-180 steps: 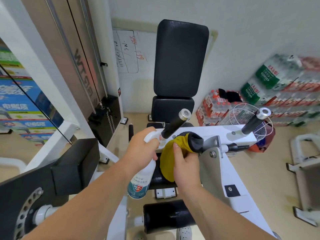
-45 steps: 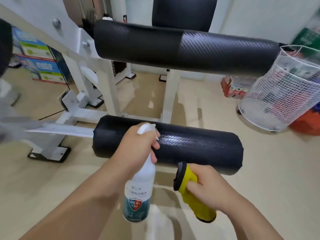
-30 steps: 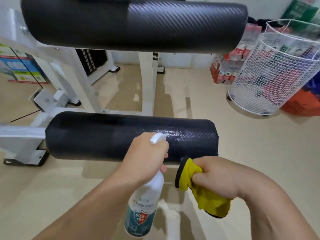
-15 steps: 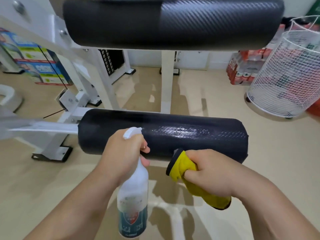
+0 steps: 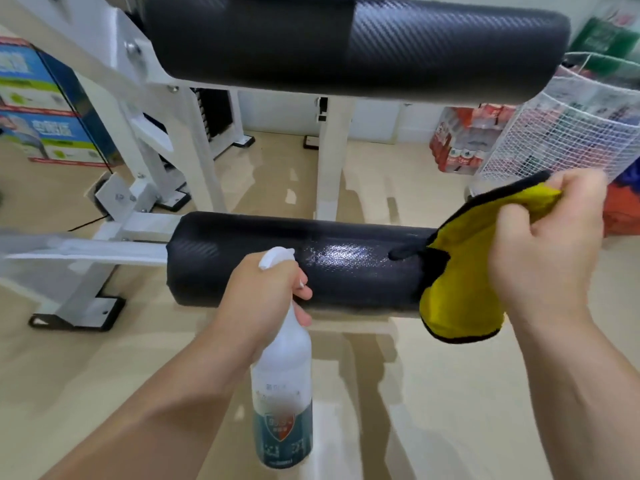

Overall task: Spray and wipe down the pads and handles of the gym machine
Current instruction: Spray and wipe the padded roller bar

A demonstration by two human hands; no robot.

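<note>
Fingers [image 5: 304, 293] of the left hand [image 5: 263, 299] are curled round the neck of the spray bottle [image 5: 282, 393], one of them across the trigger. The white nozzle points away from the person at the lower roller pad [image 5: 225, 258] just beyond the knuckles. The left forearm reaches in from the bottom left, and the bottle hangs roughly upright below the fist.

Right-hand fingers [image 5: 519, 220] are bunched tight on the top edge of the yellow cloth [image 5: 460, 292]. The right hand [image 5: 543, 251] is raised beside the pad's right end, its back toward the camera. The cloth droops from this grip and covers that end of the pad. Between the two sets of fingers, a glossy wet patch [image 5: 343, 254] shows on the black pad.

Above both hands, the upper roller pad [image 5: 346, 43] spans the view on the white frame [image 5: 332, 154]. Beyond the right fingers stands a white wire basket [image 5: 568, 133], with packs of bottled water [image 5: 457, 143] on the floor [image 5: 415, 393] to its left. Far left of the left fingers sit blue printed boxes [image 5: 41, 105].
</note>
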